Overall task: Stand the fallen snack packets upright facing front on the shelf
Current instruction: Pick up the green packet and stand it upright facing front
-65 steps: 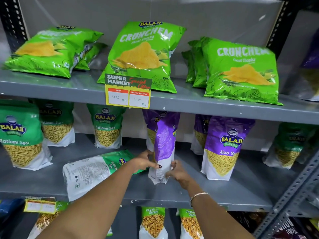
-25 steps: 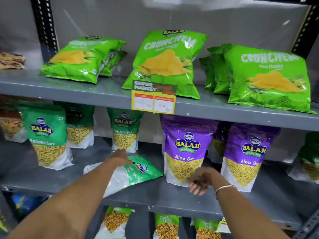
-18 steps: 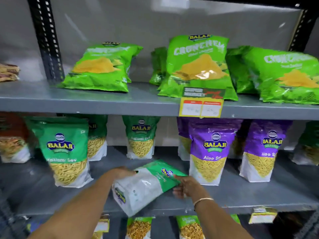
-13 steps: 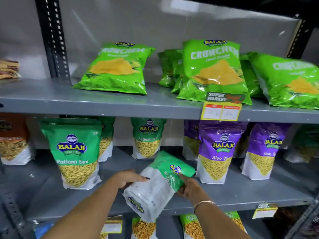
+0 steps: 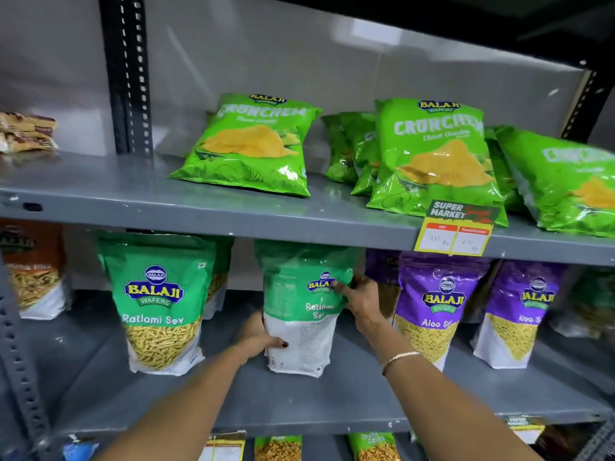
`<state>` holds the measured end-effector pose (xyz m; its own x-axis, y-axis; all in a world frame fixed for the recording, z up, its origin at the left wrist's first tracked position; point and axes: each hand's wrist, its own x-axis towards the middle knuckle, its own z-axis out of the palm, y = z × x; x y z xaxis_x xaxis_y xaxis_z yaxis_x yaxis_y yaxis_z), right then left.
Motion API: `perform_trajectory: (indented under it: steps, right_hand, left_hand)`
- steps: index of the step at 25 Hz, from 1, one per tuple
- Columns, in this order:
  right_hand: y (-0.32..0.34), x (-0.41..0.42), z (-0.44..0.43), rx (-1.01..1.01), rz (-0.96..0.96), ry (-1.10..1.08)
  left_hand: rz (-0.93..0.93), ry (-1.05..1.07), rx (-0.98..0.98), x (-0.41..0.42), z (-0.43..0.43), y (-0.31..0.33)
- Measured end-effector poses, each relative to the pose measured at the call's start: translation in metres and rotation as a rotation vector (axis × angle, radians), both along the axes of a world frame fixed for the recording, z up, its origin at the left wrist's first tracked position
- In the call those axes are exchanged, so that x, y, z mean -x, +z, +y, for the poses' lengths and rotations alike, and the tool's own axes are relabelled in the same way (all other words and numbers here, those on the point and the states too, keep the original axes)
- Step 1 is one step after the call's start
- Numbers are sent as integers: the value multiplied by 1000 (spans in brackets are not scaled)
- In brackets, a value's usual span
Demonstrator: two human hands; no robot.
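A green and white Ratlami Sev packet (image 5: pixel 299 314) stands upright in the middle of the grey middle shelf (image 5: pixel 299 400), its printed back side toward me. My left hand (image 5: pixel 256 337) grips its lower left edge. My right hand (image 5: pixel 361 299) holds its upper right side, thumb on the logo. Another Ratlami Sev packet (image 5: pixel 159 304) stands front-facing to the left. Two purple Aloo Sev packets (image 5: pixel 436 307) (image 5: pixel 519 314) stand front-facing to the right.
Bright green Crunchem chip bags (image 5: pixel 253 144) (image 5: pixel 436 158) lean back on the upper shelf (image 5: pixel 199 214), with a yellow price tag (image 5: pixel 456 232) on its edge. A black perforated upright (image 5: pixel 126 74) rises at the left. More packets stand behind and on the shelf below.
The green packet lay on its side, then both hands lifted and turned it; now it stands upright on the shelf. Earlier, the purple packet was turned front-facing. The view shifted left.
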<state>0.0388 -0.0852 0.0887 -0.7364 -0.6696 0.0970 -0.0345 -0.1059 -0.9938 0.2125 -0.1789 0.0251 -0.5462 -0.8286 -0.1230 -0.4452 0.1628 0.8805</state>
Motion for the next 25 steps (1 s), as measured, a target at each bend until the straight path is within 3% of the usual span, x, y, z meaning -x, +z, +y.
perform_trajectory:
  steps: [5, 9, 14, 19, 25]
  right_hand:
    - [-27, 11, -15, 46, 17, -23]
    - [-79, 2, 15, -136, 102, -213]
    - [-130, -51, 24, -356, 443, 109]
    - [-123, -63, 6, -373, 319, 122]
    - [-122, -56, 2, -317, 150, 82]
  left_hand:
    - [0, 155, 58, 12, -8, -27]
    - [0, 194, 54, 16, -4, -35]
    - [-76, 126, 90, 21, 6, -32]
    - [-167, -70, 68, 17, 10, -22]
    - [-95, -222, -318, 7, 18, 7]
